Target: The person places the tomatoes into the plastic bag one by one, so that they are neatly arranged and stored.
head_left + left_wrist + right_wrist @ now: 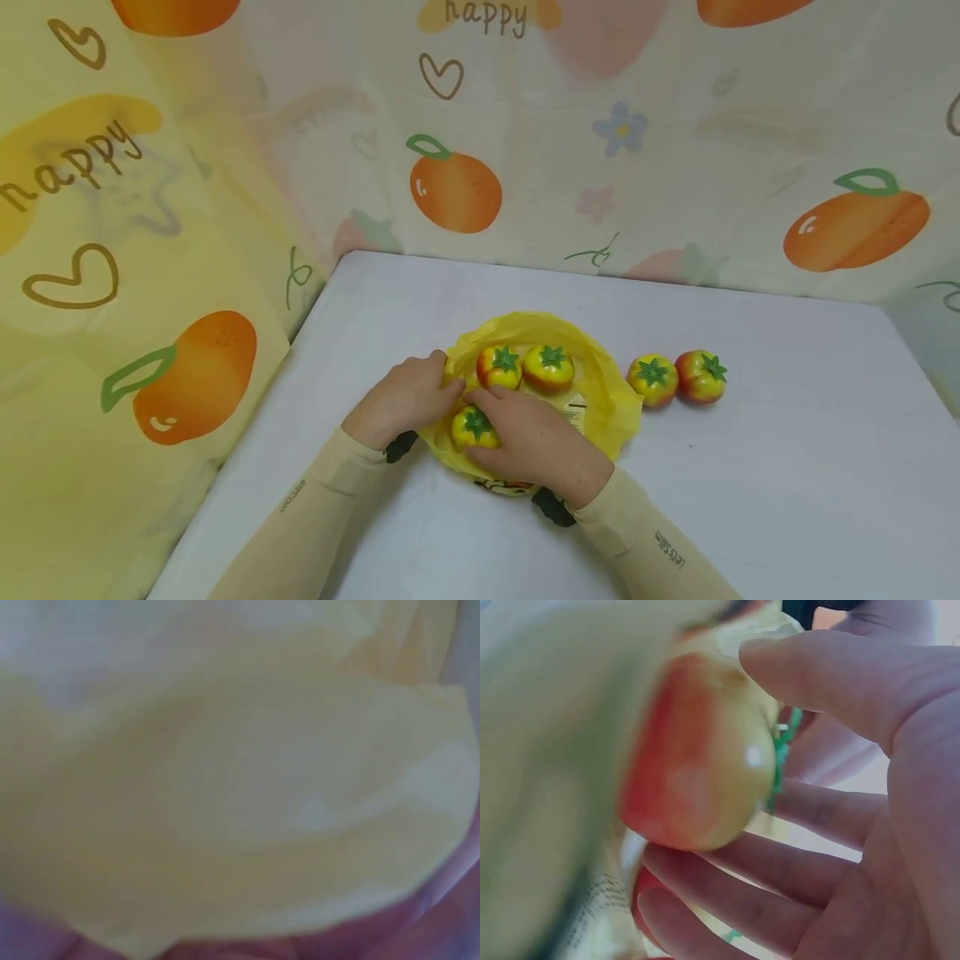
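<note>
A yellow plastic bag [617, 408] lies with its mouth spread wide on the table. My left hand [405, 393] holds its left edge; in the left wrist view the bag's yellow sheet [240, 787] covers most of the hand, with fingers showing along the bottom. Inside the bag, at the near left, my right hand [546, 440] grips a yellow-red tomato [469, 432] with a green star-shaped top. The right wrist view shows thumb and fingers on either side of this tomato [697, 765]. Two similar tomatoes, one left [498, 367] and one right [549, 369], sit farther back in the bag.
Right of the bag, two more tomatoes, one nearer [652, 381] and one farther right [701, 377], stand side by side on the white table [787, 467]. Fruit-printed cloth [525, 167] hangs along the back and left. Dark wrist straps show beneath both sleeves.
</note>
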